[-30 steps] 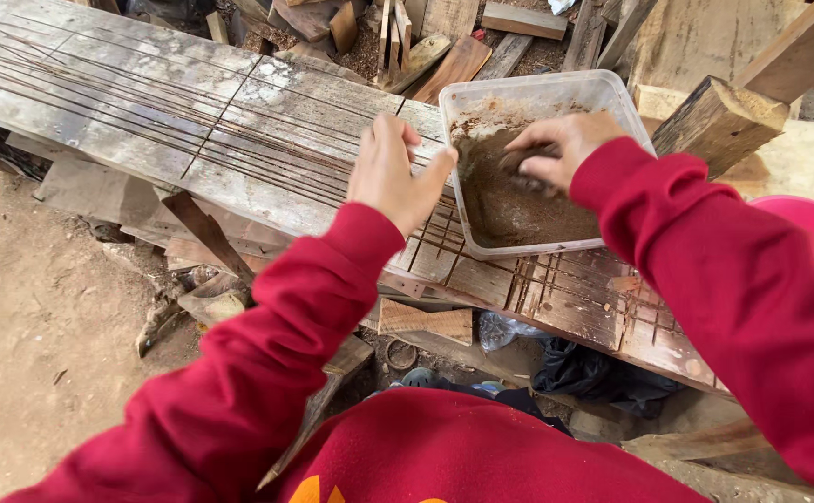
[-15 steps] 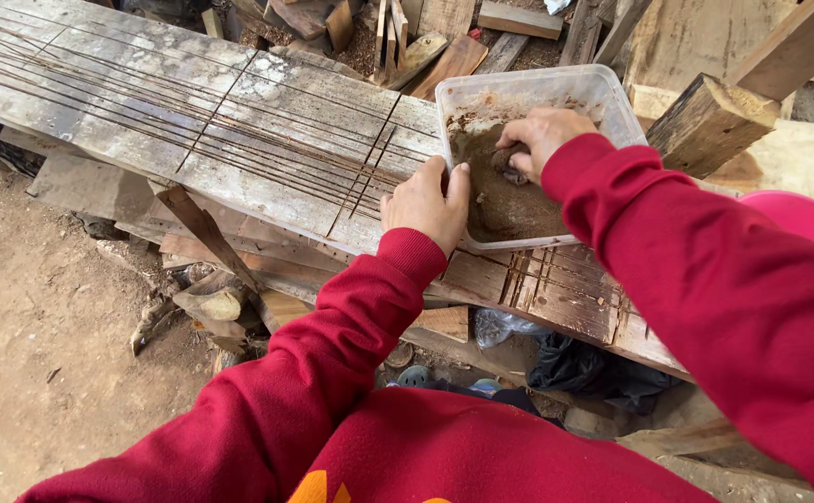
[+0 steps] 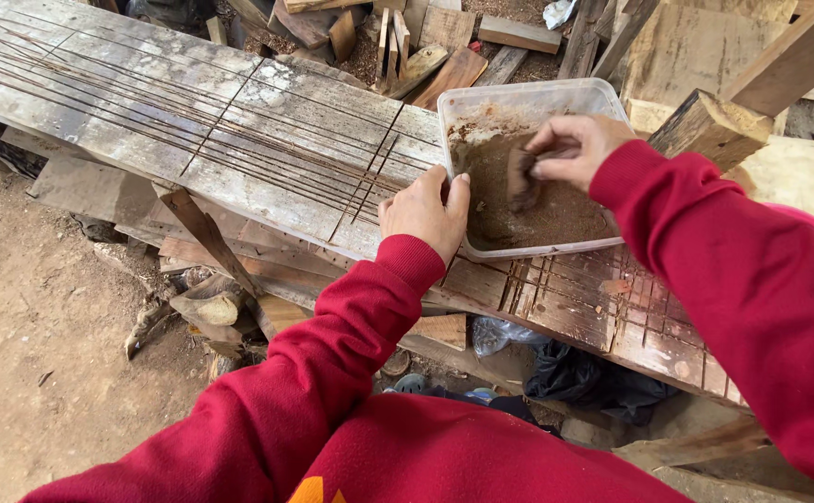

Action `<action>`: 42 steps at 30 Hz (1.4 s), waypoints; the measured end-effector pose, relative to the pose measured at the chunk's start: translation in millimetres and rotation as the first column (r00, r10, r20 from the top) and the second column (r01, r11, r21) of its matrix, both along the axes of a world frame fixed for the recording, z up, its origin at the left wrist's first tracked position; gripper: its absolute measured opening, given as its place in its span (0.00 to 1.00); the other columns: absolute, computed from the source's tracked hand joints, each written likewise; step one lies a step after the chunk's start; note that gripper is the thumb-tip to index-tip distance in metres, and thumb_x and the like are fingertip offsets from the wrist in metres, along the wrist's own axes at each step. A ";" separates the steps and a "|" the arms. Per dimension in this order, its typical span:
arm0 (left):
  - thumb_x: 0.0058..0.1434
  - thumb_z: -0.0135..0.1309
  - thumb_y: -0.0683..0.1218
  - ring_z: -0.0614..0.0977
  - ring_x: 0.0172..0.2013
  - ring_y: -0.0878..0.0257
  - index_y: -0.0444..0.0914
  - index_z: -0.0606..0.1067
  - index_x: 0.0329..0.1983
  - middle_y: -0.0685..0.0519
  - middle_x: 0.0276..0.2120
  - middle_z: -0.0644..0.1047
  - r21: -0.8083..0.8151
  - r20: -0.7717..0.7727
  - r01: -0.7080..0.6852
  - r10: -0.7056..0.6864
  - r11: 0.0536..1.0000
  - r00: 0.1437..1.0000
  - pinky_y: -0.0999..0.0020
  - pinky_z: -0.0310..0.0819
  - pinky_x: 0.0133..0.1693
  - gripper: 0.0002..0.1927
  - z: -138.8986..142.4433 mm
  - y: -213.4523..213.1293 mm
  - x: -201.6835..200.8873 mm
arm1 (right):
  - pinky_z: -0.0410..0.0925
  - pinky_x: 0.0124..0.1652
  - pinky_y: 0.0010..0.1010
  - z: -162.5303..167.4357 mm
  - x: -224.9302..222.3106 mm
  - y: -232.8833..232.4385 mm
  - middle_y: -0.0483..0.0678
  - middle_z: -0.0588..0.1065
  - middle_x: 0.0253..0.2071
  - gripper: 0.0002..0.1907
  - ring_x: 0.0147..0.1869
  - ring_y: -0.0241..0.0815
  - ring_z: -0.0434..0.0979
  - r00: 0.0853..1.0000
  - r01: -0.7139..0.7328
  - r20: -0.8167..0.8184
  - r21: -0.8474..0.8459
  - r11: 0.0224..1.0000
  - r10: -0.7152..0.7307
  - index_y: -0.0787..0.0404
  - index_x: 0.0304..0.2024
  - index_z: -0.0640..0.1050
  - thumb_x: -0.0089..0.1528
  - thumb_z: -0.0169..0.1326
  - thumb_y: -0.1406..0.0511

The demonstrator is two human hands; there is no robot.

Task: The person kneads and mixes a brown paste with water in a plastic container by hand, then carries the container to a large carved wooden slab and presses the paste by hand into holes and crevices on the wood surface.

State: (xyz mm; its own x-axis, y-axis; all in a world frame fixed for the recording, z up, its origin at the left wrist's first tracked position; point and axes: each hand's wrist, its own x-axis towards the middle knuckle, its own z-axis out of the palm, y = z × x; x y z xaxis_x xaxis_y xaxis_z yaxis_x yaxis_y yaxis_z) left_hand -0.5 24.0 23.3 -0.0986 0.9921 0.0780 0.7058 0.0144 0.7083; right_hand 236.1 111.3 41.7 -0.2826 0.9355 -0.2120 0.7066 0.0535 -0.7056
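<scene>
A clear plastic tub (image 3: 526, 93) holding brown, gritty powder sits on a weathered wooden plank (image 3: 193, 130) strung with thin parallel wires. My right hand (image 3: 575, 147) is inside the tub, pinching a dark brown wad (image 3: 522, 175) against the powder. My left hand (image 3: 424, 212) rests on the plank at the tub's left wall, its fingers curled against the rim. Both arms wear red sleeves.
Scrap wood pieces (image 3: 407, 47) are piled behind the plank. A thick timber block (image 3: 705, 126) stands just right of the tub. Bare dirt ground (image 3: 25, 354) lies at left, with wood offcuts (image 3: 204, 303) and dark bags (image 3: 575, 377) under the plank.
My left hand dropped from raised and spread to resting against the tub's left wall. My right hand shifted within the tub, still working the dark wad in the powder.
</scene>
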 end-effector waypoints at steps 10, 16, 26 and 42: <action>0.67 0.43 0.59 0.84 0.37 0.44 0.40 0.78 0.35 0.43 0.29 0.83 -0.034 -0.005 0.019 -0.019 0.999 1.000 0.48 0.61 0.57 0.21 4.3 0.5 -0.4 | 0.72 0.51 0.42 -0.9 -4.5 -0.1 0.55 0.77 0.54 0.35 0.51 0.52 0.80 0.799 -0.341 0.576 0.192 0.921 0.176 0.59 0.62 0.73 0.55 0.64 0.53; 0.67 0.43 0.59 0.84 0.36 0.43 0.40 0.77 0.35 0.41 0.29 0.82 -0.003 -0.039 0.022 -0.022 1.000 0.999 0.48 0.60 0.58 0.21 2.7 -0.4 0.0 | 0.74 0.53 0.42 -13.4 -12.5 -1.6 0.53 0.82 0.46 0.26 0.50 0.53 0.82 0.732 -0.346 0.674 0.240 0.907 0.101 0.53 0.54 0.82 0.56 0.65 0.50; 0.67 0.44 0.58 0.83 0.36 0.42 0.39 0.75 0.34 0.43 0.29 0.82 0.082 -0.022 0.020 -0.019 0.996 1.000 0.48 0.61 0.56 0.19 -1.1 -3.6 -0.7 | 0.73 0.47 0.40 -9.8 3.0 -37.9 0.54 0.79 0.49 0.17 0.48 0.53 0.80 0.836 -0.396 0.549 0.590 0.703 0.010 0.63 0.46 0.82 0.59 0.62 0.60; 0.67 0.43 0.57 0.84 0.36 0.43 0.40 0.77 0.37 0.42 0.28 0.82 0.069 -0.042 0.016 -0.013 0.997 0.999 0.48 0.59 0.58 0.19 -4.0 -0.6 1.8 | 0.76 0.43 0.43 26.0 -11.0 -3.9 0.55 0.80 0.46 0.26 0.40 0.53 0.81 0.764 -0.027 0.645 -0.020 0.999 0.033 0.46 0.65 0.70 0.66 0.56 0.51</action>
